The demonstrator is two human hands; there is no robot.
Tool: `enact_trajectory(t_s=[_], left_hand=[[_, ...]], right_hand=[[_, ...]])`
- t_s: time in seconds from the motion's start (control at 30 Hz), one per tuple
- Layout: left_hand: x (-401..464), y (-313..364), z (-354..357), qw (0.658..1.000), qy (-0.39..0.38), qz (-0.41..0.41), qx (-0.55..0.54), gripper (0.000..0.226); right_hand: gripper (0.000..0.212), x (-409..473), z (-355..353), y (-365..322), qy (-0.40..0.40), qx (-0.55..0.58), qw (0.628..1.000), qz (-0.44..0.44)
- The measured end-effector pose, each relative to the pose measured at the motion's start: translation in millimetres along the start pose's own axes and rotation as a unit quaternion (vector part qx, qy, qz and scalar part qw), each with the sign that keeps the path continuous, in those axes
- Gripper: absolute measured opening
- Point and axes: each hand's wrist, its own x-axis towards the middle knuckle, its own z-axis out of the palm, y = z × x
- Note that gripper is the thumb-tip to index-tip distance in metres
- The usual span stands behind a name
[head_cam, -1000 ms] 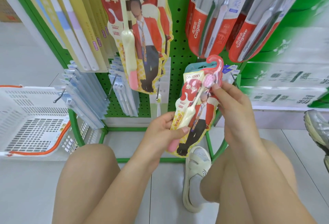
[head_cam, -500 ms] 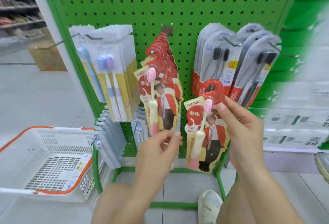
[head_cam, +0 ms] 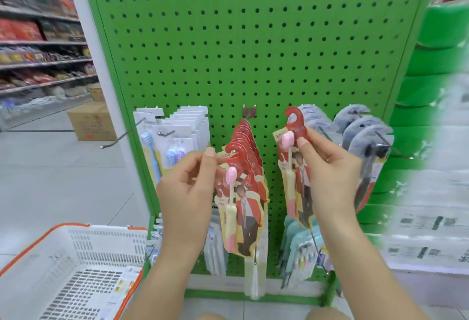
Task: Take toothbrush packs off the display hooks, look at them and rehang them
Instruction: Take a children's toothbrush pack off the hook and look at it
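Note:
My right hand (head_cam: 327, 175) holds a red toothbrush pack (head_cam: 291, 157) upright in front of the green pegboard (head_cam: 253, 40), its hook-shaped hanger tab free of any hook. The pack has a pink-headed brush and a printed figure in a red jacket. To its left, a row of like red packs (head_cam: 243, 180) hangs on the middle hook. My left hand (head_cam: 185, 187) pinches the top left corner of the front pack in that row with thumb and forefinger.
White packs with blue brushes (head_cam: 175, 142) hang at the left, grey Colgate packs (head_cam: 360, 136) at the right, smaller packs lower down. A bare hook (head_cam: 119, 136) sticks out at the left. A white basket with orange rim (head_cam: 68, 269) stands on the floor at lower left.
The view tilted up from my knees to the pegboard. My right hand raised the pack higher, level with the hanging row. My left hand let go of it and took the front hanging pack.

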Motion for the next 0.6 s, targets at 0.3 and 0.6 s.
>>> enact_trajectory(t_s=[0.3,0.6], left_hand=[[34,0,10,0.999,-0.015,0.023,0.019,0.028],[47,-9,14,0.999,-0.025,0.021,0.009,0.027]], right_hand=[[0.025,32,43,29,0.001,-0.04,0.999,0.021],[0.022,48,58,52,-0.022,-0.066,0.995,0.076]])
